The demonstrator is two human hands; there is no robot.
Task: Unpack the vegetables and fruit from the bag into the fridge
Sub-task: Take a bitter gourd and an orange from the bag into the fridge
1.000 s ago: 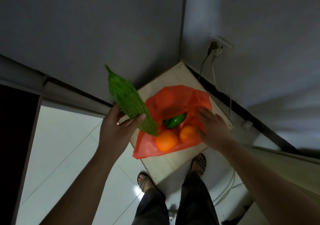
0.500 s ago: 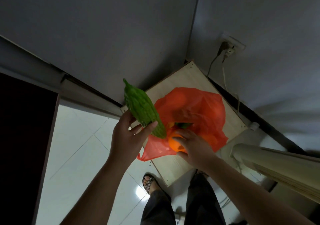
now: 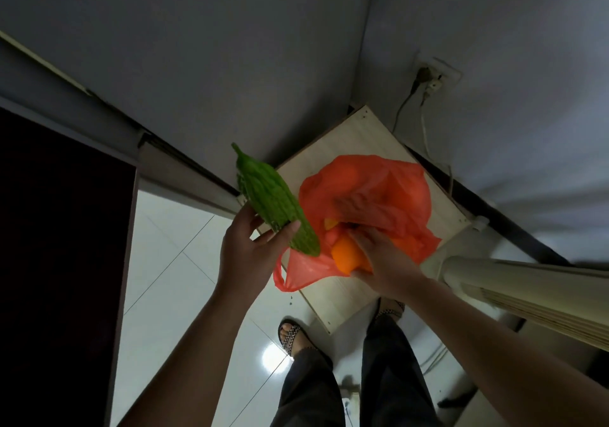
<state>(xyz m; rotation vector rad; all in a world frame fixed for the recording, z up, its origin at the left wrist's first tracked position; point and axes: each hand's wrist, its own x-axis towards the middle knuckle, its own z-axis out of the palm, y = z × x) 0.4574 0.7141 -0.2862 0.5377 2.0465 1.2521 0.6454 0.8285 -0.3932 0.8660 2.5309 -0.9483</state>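
- Fingers (image 3: 280, 234) of the left hand (image 3: 245, 255) curl round the lower part of a green bitter gourd (image 3: 270, 196), held in the air with its pointed tip slanting up and away from them.
- Fingers (image 3: 364, 240) of the right hand (image 3: 389, 262) reach into the mouth of the red-orange plastic bag (image 3: 379, 192) and grip an orange (image 3: 344, 257), just right of the gourd's blunt end.
- Under both hands, the bag lies on a small pale wooden counter (image 3: 356, 140) set in the wall corner.
- Beyond the right fingers, a wall socket (image 3: 435, 77) carries cords.
- Nearer than the fingers, a white tiled floor (image 3: 171, 262) and sandalled feet (image 3: 291, 334) show.
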